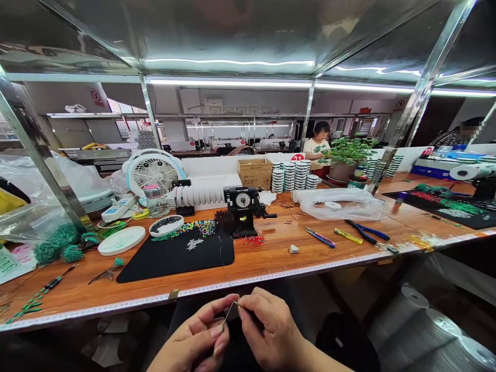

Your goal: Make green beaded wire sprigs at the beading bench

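In front of the table edge, my left hand (196,333) is closed on a thin metal rod (229,315), pinched between thumb and fingers and slanting up to the right. My right hand (269,323) meets it at the rod's upper end, thumb and forefinger pressed together on something too small to name. Both hands nearly touch there. Beyond them lies a black mat (182,261) with small white pieces (194,244) and multicoloured beads (203,227). A black device with a dial and a crank (243,201) stands behind the mat, beside a row of white spools (199,196).
Tweezers (320,237), a yellow-handled tool (347,236) and blue-black pliers (366,231) lie on the right. A white dish (122,241) and green wire bundles (58,243) are on the left. A measuring tape (279,275) runs along the table edge. Metal posts (420,98) rise nearby.
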`<state>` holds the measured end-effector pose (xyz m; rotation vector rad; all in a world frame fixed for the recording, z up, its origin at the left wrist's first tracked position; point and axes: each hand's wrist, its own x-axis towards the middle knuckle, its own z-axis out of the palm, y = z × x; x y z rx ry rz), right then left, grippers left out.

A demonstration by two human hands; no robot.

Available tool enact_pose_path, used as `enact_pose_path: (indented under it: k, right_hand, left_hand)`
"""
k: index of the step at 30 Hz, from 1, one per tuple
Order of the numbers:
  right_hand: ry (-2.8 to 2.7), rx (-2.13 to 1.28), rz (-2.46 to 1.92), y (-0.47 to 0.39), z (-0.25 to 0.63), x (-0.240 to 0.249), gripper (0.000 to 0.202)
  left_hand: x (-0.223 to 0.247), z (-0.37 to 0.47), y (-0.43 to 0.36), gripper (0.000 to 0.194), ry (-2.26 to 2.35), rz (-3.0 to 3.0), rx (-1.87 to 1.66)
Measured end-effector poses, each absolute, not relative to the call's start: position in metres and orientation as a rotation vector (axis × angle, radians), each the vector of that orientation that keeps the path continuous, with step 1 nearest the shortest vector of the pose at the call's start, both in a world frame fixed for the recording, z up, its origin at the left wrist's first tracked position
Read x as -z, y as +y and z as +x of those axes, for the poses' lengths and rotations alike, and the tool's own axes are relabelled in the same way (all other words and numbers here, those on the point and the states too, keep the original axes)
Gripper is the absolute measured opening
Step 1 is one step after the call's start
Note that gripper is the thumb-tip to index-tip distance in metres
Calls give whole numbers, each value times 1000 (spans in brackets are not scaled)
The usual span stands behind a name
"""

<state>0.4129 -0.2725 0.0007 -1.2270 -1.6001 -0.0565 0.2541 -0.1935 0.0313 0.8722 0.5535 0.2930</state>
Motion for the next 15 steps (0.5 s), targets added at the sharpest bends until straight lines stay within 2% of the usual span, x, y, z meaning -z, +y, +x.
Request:
enact_pose_path:
  k: [8, 15]
  right_hand:
    - [-1780, 151, -1228, -273, 412, 3, 20]
    - [-1635, -234, -1301, -276, 407, -3, 17]
  left_hand:
    - [-28, 255, -193, 40, 559, 814, -317]
    - [-14, 256, -192, 31, 495, 739, -300]
